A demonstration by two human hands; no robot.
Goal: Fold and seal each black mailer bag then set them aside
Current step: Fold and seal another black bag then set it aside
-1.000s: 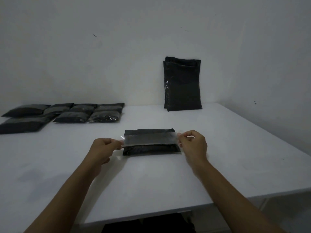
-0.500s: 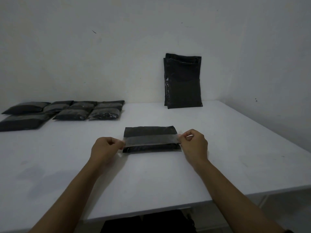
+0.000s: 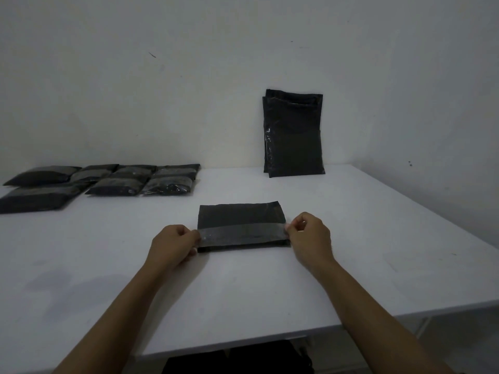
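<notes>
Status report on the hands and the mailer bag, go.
Left hand, right hand pinch shiny strip ends. Folded black plastic mailer bag flat on white table. Nothing in the way.

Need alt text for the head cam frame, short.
Two hands, left hand and right hand, pinch the ends of a clear tape strip stretched across a folded black mailer bag on a white table. Finished bags lie far left; unfolded bags lean against the wall.

You are in a bare, dim packing room; a plain white rectangular table [image 3: 270, 292] meets scuffed white walls [image 3: 189, 76]; flat black plastic mailer bags [image 3: 294, 133] lean upright against the wall; folded, sealed black bags [image 3: 118, 179] lie grouped at far left.
</notes>
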